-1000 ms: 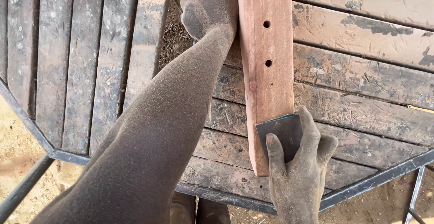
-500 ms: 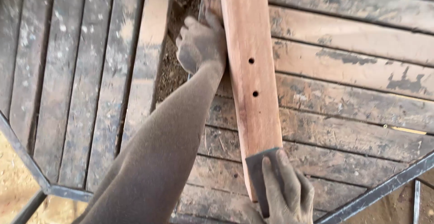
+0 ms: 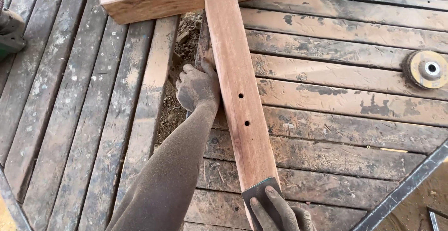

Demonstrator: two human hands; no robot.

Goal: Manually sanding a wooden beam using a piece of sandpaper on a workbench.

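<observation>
The right hand (image 3: 278, 211) has slid the dark sanding sheet (image 3: 259, 193) back to the plank's (image 3: 235, 86) six o'clock end, fingers pressed flat. The left hand (image 3: 198, 87) clamps its nine o'clock edge; another stroke done.

A woodworking workshop: dusty slatted workbench (image 3: 336, 72), abrasive flap disc (image 3: 426, 69) at right, power tool (image 3: 10, 28) upper left.

Bright, even daylight falls from overhead, warm in tone. Shadows are soft and short: a thin dark band runs along the nine o'clock edge of the reddish plank (image 3: 238, 95), and another lies under the left forearm (image 3: 163, 184). No glare shows anywhere. Focus is sharp across the slatted surface (image 3: 336, 77), with grain and dust crisp. The slats splay slightly toward the frame's edges.
</observation>
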